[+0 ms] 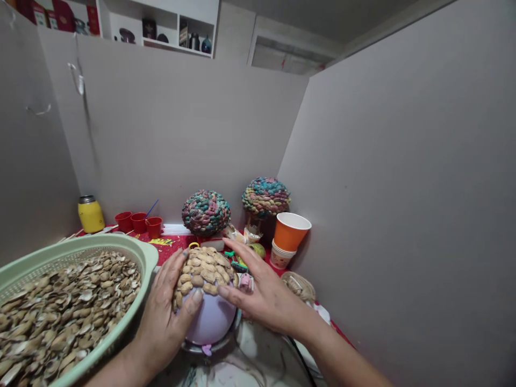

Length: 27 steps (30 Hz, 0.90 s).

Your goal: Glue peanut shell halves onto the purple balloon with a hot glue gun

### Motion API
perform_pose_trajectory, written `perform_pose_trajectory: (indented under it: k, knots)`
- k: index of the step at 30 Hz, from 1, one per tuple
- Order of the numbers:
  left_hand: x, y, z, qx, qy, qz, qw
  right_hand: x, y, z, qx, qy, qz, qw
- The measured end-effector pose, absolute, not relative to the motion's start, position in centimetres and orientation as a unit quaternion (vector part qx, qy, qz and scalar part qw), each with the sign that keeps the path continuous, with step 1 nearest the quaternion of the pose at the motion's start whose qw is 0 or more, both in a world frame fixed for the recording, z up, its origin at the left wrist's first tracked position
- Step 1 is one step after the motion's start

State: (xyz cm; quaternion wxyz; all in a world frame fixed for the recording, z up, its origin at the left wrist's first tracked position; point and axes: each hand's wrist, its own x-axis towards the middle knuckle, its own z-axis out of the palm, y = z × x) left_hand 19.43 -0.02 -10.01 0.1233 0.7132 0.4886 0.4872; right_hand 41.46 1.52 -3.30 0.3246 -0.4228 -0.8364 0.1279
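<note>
A lilac balloon (211, 321) rests in a metal bowl (231, 337), with its knotted end at the bottom front. Peanut shells (207, 267) cover its upper part in close rows, while its lower front is bare. My left hand (165, 309) cups the balloon's left side, thumb pressed on the lowest shells. From the right, my right hand (262, 290) holds it too, with the thumb on a shell at the front edge and the fingers reaching over the far side. Left of my hands stands a green colander (150, 255) full of loose shell halves (80, 312).
Two multicoloured shell-covered domes (206, 213) stand at the back. Orange and white paper cups (291, 232) stack by the right partition (403, 188). Small red cups (139, 222) and a yellow jar (91, 215) line the back left. A small basket (299, 286) sits right of my forearm.
</note>
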Motion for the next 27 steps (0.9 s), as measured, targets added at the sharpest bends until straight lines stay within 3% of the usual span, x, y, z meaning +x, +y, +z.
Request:
perform_pose_trajectory:
  k: [7,27]
  knots:
    - [19.21,-0.02,-10.06,0.723,0.481,0.483,0.111,41.10,1.45,-3.31,-0.381,-0.854,0.213,0.282]
    - [19.59,-0.04,-9.37,0.694,0.496,0.501,0.147,40.50,1.34,-3.59,-0.349,-0.858,0.178,0.331]
